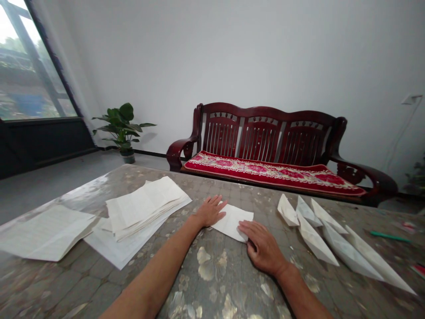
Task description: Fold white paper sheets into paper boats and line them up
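Observation:
A small folded sheet of white paper [231, 223] lies flat on the patterned table. My left hand [211, 212] rests on its left edge with fingers spread. On the paper's right edge lie the fingers of my right hand [264, 244], loosely bent and close together, with the thumb at the near side; nothing shows gripped in them. To the right of that hand stand several folded paper boats [317, 239] in slanting rows. A stack of white paper sheets [146, 206] sits to the left of my left hand.
More paper [46, 232] lies at the table's [206, 288] left. A green pen-like stick [390, 236] is at the right, near a red object [419, 269] cut off by the frame. Behind the table stand a wooden bench [262, 133] and a potted plant [122, 126].

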Available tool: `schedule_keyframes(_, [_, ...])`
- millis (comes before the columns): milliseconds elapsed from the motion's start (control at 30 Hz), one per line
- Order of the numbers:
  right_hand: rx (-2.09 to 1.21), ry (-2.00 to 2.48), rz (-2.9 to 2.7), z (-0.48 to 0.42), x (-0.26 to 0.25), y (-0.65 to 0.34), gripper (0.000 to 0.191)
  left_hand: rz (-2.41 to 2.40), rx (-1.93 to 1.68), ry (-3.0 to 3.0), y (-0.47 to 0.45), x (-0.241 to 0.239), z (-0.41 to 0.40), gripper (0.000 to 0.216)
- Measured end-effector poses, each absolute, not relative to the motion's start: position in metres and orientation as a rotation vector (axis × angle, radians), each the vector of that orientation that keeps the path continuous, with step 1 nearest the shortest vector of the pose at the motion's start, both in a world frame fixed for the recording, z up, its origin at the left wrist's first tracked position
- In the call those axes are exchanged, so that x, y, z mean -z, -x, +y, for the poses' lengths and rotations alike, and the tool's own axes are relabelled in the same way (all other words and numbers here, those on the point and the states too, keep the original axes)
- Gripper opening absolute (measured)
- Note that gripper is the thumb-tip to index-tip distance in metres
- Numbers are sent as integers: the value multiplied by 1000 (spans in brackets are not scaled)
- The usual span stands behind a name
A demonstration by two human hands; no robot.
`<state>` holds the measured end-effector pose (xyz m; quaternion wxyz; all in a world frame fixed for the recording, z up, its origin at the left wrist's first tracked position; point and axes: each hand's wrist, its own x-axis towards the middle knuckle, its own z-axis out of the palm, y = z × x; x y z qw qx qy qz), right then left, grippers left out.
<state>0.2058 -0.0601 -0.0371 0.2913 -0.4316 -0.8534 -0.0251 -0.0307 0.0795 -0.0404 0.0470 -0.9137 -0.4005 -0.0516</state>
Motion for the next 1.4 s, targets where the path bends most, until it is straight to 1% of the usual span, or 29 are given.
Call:
schedule_keyframes(100, [137, 1126, -2269, -59, 35, -206, 74, -1204, 173, 2811, 32, 42, 81, 51])
schedule_keyframes(200, [166, 1108, -2298, -56, 34, -204, 73, -1188, 178, 2824, 32, 43, 82, 52])
schedule_keyframes(333, [182, 1099, -2300, -53, 34, -203, 68, -1162, 154, 2856, 32, 41, 79, 53])
schedule_keyframes(467, [204, 1043, -2316, -54, 33, -200, 56, -1070, 204, 2905, 29, 40, 78, 51])
schedule_keyframes(567, [205, 988, -2331, -58, 31, -197, 52, -1017, 369, 2893, 23, 39, 78, 44])
schedule_keyframes(667, [183, 977, -2346, -63, 29, -196, 52, -1082, 634, 2804, 15, 35, 69, 33])
schedule_keyframes(767, [153, 1013, -2356, -66, 28, -195, 48, -1189, 872, 2775, 13, 27, 47, 23])
schedule_keyframes(833, [126, 1062, -2363, -67, 27, -195, 44, -1227, 949, 2829, 16, 23, 27, 20])
schedule_keyframes(900, [90, 1107, -2371, -67, 28, -194, 39, -1294, 910, 2897, 23, 20, 7, 20])
schedule_keyframes(1000, [18, 1141, -2353, -65, 28, -192, 30, -1418, 714, 2946, 35, 19, -17, 23])
schedule_keyframes(1167, [-120, 1193, -2258, -61, 25, -191, 20, -1387, 520, 2930, 42, 22, -39, 32])
schedule_keyframes(1233, [-180, 1297, -2212, -58, 24, -191, 23, -1365, 471, 2924, 42, 23, -43, 35])
schedule_keyframes(1333, [-238, 1487, -2127, -54, 25, -190, 35, -1359, 477, 2943, 44, 26, -45, 37])
schedule_keyframes(1400, [-236, 1572, -2087, -51, 27, -189, 36, -1373, 503, 2964, 47, 28, -44, 37])
